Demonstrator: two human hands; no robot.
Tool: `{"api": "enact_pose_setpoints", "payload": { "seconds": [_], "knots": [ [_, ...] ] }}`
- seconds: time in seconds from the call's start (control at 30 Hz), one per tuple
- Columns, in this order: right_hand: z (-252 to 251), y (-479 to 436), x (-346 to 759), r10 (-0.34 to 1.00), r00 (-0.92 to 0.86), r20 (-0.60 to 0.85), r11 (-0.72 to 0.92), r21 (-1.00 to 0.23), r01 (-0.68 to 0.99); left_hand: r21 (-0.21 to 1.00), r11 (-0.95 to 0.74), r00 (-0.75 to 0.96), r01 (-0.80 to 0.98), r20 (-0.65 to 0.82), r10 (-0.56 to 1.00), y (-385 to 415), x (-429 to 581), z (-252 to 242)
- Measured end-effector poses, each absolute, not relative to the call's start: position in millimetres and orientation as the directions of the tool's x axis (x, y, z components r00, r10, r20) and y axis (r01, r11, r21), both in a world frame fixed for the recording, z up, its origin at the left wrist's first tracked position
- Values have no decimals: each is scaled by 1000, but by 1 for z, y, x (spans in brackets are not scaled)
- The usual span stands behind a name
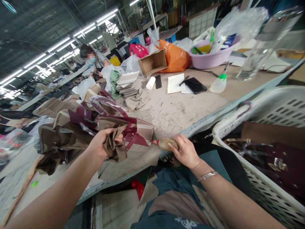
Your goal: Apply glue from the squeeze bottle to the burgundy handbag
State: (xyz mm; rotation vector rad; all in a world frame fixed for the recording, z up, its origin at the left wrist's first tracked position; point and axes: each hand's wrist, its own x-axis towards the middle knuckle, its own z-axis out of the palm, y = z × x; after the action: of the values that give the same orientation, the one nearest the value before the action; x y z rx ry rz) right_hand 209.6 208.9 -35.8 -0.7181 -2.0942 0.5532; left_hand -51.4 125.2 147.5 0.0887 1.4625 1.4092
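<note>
While bunching brown lining [116, 149] in the closed left hand [102, 143], gripped a squeeze bottle [165, 143] in the right hand [187, 151];
aimed its red tip [156, 142] at an edge of the maroon bag [130, 128], contact unclear; held lining aside, apparently to bare that edge; had the bag near the front of the table [171, 116], seemingly for easy reach.

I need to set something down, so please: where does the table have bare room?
The widest bare patch of table lies between the notebook, the phone beside it and the near edge, right of the burgundy bag. It is crowded left, around the stacked pieces, and behind, around the orange bag.
</note>
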Motion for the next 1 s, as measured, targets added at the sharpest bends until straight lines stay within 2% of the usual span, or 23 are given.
{"api": "enact_pose_setpoints", "payload": {
  "seconds": [0.23, 0.5, 0.7, 0.83, 1.0],
  "knots": [
    [-35, 209, 211, 652, -531, 542, 728, -643, 238, 762, 313, -445, -567, -603, 662, 123, -49, 146],
    [-37, 212, 210, 590, -473, 655, 805, -527, 273, 749, 303, -428, -589, -607, 669, 113, -51, 142],
    [-34, 210, 215, 622, -477, 621, 767, -606, 210, 757, 308, -417, -576, -596, 686, 111, -49, 143],
    [-32, 209, 216, 597, -526, 607, 783, -583, 216, 759, 300, -433, -578, -596, 676, 113, -50, 141],
    [-32, 211, 216, 606, -476, 638, 786, -571, 237, 772, 305, -417, -558, -579, 701, 112, -53, 139]
  ]
}}
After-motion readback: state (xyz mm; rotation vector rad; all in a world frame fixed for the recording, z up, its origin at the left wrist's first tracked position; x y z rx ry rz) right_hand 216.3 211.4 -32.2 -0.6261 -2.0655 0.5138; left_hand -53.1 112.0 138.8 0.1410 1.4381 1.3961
